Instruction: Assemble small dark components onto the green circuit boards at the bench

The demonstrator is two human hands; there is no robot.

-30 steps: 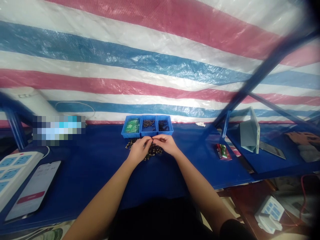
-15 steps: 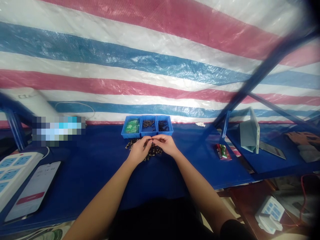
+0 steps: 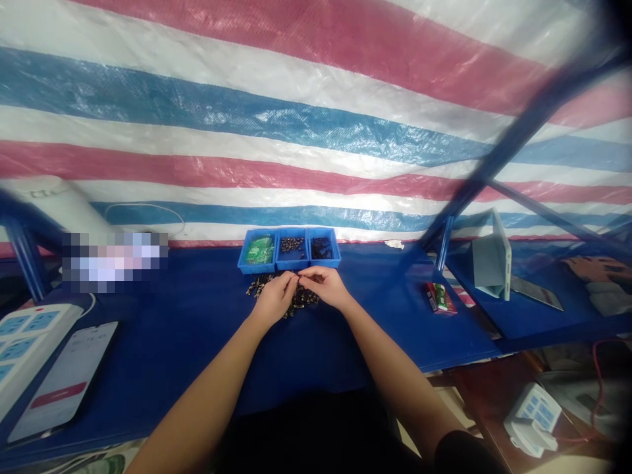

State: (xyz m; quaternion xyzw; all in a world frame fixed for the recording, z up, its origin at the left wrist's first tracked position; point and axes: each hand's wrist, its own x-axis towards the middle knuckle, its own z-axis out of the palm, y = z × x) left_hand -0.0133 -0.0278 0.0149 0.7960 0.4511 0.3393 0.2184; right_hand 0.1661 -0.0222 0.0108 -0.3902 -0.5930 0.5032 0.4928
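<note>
My left hand (image 3: 275,294) and my right hand (image 3: 324,284) meet fingertip to fingertip over a pile of small dark parts (image 3: 301,299) on the blue table (image 3: 187,329). Both hands are closed in a pinch on one small dark part between them; it is too small to name further. Just behind the hands stands a row of three blue bins (image 3: 289,249): the left one holds green pieces, the middle and right ones hold dark small parts.
A phone (image 3: 62,378) and a white power strip (image 3: 22,342) lie at the left. A red-green small box (image 3: 439,297) lies to the right, near a grey tablet stand (image 3: 491,257). Another person's hand (image 3: 590,266) rests at the far right. A striped tarp hangs behind.
Hands stay pinched together over the pile; only the view shifts slightly.
</note>
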